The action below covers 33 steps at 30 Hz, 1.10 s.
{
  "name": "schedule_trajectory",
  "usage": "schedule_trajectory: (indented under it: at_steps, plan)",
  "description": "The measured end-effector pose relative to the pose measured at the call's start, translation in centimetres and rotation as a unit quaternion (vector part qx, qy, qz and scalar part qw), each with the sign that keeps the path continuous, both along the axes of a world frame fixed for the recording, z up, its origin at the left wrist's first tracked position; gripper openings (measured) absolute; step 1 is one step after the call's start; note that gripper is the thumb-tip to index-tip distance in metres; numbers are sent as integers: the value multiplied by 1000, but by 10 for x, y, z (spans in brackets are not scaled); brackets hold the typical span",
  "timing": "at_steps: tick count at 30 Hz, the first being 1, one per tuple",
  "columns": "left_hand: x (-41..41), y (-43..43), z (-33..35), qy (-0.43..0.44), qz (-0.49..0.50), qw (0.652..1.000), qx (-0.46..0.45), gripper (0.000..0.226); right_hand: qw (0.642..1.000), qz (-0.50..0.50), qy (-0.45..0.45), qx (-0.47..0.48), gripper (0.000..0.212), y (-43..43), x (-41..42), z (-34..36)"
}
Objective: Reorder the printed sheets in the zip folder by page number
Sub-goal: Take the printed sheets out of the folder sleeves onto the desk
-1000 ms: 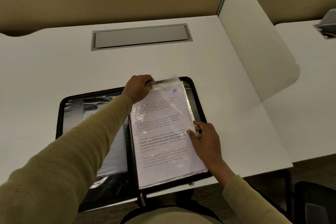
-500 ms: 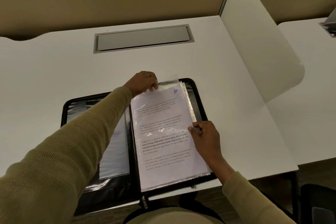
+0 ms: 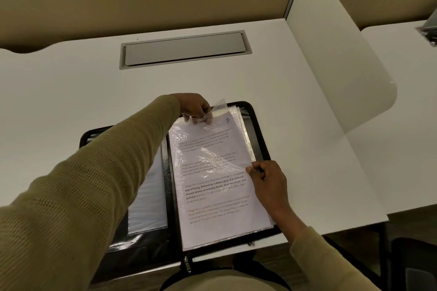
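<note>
Since a second ago the left hand (image 3: 194, 107) has worked its fingers into the top sleeve's (image 3: 221, 107) far mouth. It pinches the film up off the sheet (image 3: 212, 186) marked 10, so that page is probably coming out for refiling. The right hand (image 3: 268, 178) pinches the stack's right edge in the one open folder (image 3: 264, 142) at the desk's (image 3: 71, 101) near edge; one sheet is readable, and the sleeves beneath are uncountable.
</note>
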<state>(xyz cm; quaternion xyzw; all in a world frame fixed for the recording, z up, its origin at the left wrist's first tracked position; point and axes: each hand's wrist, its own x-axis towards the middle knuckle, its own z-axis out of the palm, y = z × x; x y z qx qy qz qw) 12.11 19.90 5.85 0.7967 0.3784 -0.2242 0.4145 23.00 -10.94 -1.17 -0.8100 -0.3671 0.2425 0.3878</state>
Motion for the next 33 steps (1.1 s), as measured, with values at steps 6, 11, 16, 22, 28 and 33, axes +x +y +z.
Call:
schedule_trajectory:
  at_steps: [6, 11, 16, 22, 28, 33]
  plan:
    - [7, -1, -5, -11, 19, 998, 57, 18, 1000, -7, 12, 0, 10, 0, 1, -2]
    - [8, 3, -6, -35, 17, 996, 75, 21, 1000, -3, 13, -6, 10, -1, 3, -3]
    - [12, 11, -7, -95, 99, 974, 182, 11, 1000, -4, 5, -17, 10, -1, 3, -5]
    - [11, 29, -1, -118, 166, 944, 261, 8, 999, 2, -8, -33, 9, 0, 4, -4]
    - [7, 54, 28, -166, 231, 887, 363, 12, 999, 18, -18, -26, 16, -1, 2, -2]
    - [-3, 74, 73, -202, 307, 828, 424, 19, 999, 14, -28, -23, 16, -2, 0, -3]
